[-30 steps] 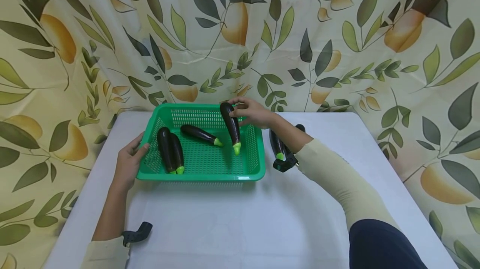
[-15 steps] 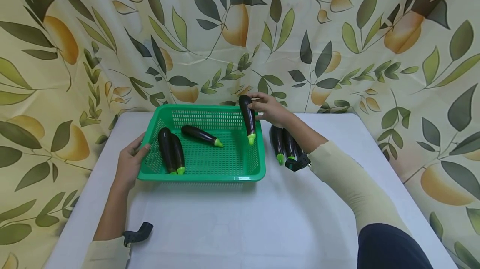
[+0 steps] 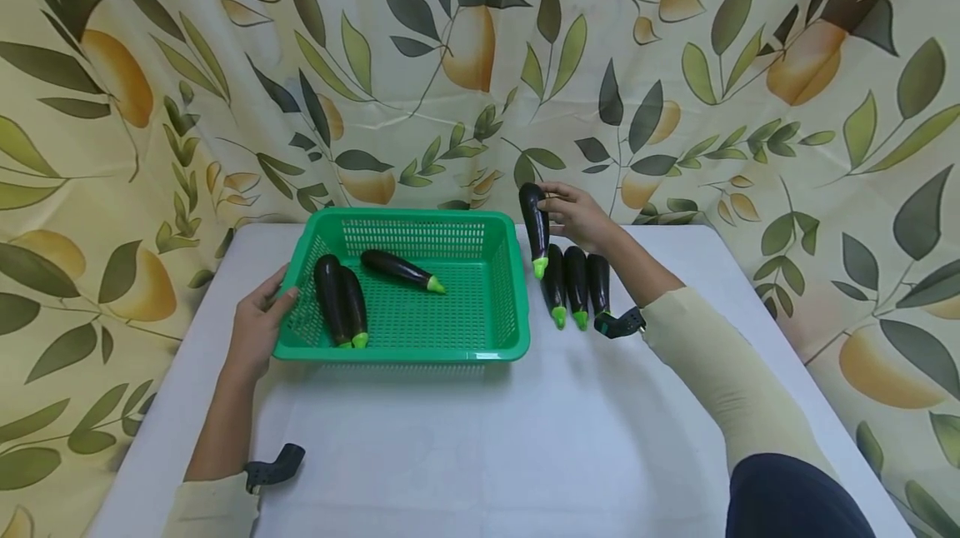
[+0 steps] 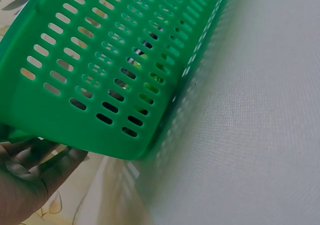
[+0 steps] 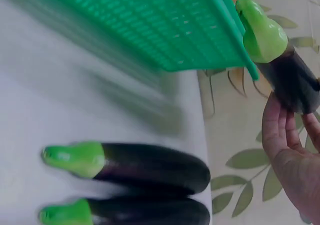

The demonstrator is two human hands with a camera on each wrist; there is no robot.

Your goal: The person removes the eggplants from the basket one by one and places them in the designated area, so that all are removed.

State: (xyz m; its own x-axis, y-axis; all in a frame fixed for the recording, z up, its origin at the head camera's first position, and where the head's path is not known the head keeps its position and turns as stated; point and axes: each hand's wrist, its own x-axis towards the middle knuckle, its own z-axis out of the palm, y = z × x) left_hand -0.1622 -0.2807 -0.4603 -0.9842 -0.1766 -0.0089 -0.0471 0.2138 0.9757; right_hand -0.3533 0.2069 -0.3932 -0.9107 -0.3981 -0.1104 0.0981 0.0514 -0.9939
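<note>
In the head view my right hand holds an eggplant by its upper part, green stem end down, just right of the basket. The right wrist view shows the fingers around that dark eggplant. A green plastic basket stands on the table, and my left hand grips its left rim. Inside it, two eggplants lie side by side at the left, and another eggplant lies slanted near the back. Three eggplants lie in a row on the table, below my right hand.
A white cloth covers the table. Behind it hangs a curtain with leaf and fruit prints. Each wrist carries a black camera mount; the right mount hangs close to the rightmost eggplant on the table.
My right hand has carried the eggplant rightward from above the basket, over its right rim, to beside it. The row on the table shows more fully now. My left hand stays at the rim.
</note>
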